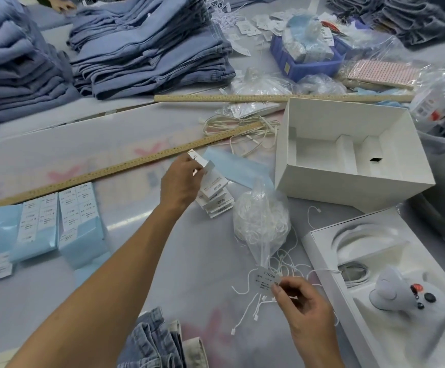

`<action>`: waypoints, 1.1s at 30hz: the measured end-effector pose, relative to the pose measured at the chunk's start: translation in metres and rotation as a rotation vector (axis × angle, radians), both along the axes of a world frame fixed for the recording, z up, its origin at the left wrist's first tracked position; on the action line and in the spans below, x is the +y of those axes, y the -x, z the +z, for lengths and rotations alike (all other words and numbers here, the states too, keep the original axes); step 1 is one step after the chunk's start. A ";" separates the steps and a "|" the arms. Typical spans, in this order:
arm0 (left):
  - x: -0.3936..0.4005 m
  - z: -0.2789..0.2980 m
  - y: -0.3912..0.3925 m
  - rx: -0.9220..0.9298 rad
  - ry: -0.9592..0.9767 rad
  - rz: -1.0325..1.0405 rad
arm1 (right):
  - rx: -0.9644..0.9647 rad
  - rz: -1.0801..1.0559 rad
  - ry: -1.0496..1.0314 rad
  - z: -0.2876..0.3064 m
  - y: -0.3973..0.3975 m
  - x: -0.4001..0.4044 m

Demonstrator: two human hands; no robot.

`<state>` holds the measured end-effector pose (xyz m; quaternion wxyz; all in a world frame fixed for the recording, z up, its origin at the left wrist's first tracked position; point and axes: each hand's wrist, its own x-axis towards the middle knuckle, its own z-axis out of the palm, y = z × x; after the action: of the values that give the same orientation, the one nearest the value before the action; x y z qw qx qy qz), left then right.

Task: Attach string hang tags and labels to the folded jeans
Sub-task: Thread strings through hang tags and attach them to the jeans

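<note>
**A:** From the head camera, what are my hands on?

**B:** Your left hand (180,181) reaches out over the table (141,235), fingers curled round a small white tag (198,159) lifted just above the stack of hang tags (216,197). Your right hand (299,301) is nearer you, pinching a printed label (266,280) between thumb and forefinger.

**A:** I see loose white string loops (255,306) under that label — and the bag?

**B:** A clear bag of strings (261,224) stands just beside the stack, between your two hands.

**A:** Where are the jeans?

**B:** One pair of folded jeans (155,341) lies at the bottom edge, near you; tall jeans piles (147,49) sit at the far side, beyond two wooden rulers (125,168). Blue label packs (75,221) lie left — an open white box (348,155) right.
</note>
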<state>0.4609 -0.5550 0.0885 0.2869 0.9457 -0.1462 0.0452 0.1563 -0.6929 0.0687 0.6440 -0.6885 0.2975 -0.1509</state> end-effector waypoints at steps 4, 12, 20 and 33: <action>0.014 0.032 -0.002 -0.088 -0.048 0.085 | 0.004 -0.022 -0.048 0.002 0.001 -0.002; 0.106 0.093 0.082 -0.176 0.470 0.204 | -0.038 -0.063 -0.157 0.027 -0.006 0.007; 0.182 0.011 0.322 0.292 0.596 0.685 | -0.021 0.161 -0.352 0.065 0.008 0.067; 0.213 0.007 0.458 0.573 0.753 0.837 | 0.341 0.147 -0.382 0.064 0.125 0.233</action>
<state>0.0025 -0.3416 0.0952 0.5858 0.7316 0.3446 -0.0534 0.0317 -0.4599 0.1322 0.7121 -0.5898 0.3738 0.0732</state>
